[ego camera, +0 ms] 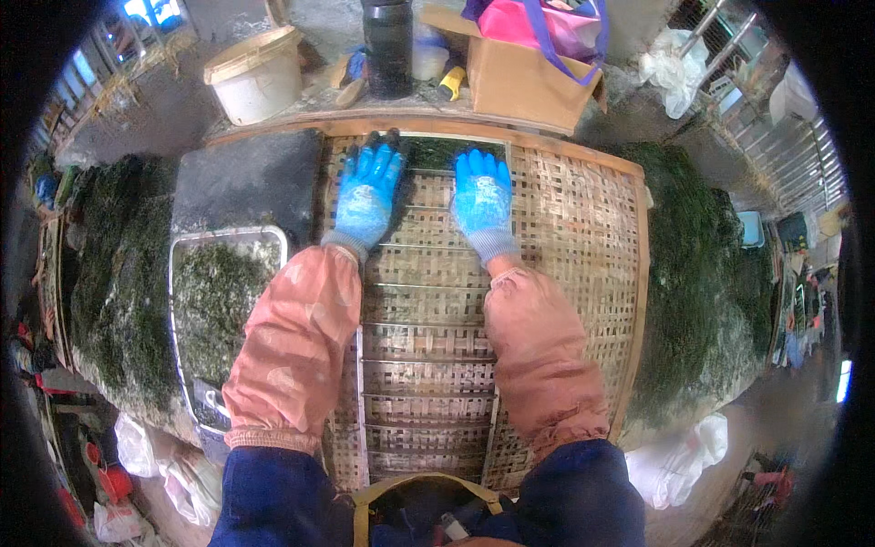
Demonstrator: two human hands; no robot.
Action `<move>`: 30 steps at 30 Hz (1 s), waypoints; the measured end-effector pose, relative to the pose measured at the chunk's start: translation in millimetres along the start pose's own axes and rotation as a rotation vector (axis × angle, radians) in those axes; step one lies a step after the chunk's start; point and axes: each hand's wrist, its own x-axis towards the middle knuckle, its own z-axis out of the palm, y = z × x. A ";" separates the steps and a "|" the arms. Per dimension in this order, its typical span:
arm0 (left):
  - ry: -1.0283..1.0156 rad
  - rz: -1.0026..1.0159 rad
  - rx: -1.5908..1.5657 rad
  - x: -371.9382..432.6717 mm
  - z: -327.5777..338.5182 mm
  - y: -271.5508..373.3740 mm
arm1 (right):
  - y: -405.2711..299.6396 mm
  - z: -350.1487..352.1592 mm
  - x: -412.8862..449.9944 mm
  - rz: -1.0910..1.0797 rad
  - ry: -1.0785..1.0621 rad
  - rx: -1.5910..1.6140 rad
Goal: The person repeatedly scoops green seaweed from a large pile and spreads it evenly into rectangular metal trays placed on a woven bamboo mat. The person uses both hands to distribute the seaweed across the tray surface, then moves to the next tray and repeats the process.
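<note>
Both my hands wear blue coated work gloves with grey knit cuffs. Near the far end of a narrow metal frame with cross bars (pixel 428 360), my left hand (pixel 367 188) lies palm down, fingers pointing away. My right hand (pixel 482 195) is palm down at the frame's far right corner. Between the fingertips, dark green leafy material (pixel 429 152) fills the far end of the frame. Under the frame is a woven bamboo tray (pixel 581 225) with a wooden rim. What lies beneath my palms is hidden.
On the left, a white-rimmed tray (pixel 172 301) holds chopped green material beside a dark board (pixel 246 179). Green heaps (pixel 704 273) (pixel 119 267) flank the work area. Beyond stand a white bucket (pixel 256 85), a black bottle (pixel 388 51) and a cardboard box (pixel 526 85).
</note>
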 end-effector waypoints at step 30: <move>-0.181 -0.113 -0.296 -62.6 -30.8 51.3 | -85.3 18.0 145.4 -0.200 -0.480 0.342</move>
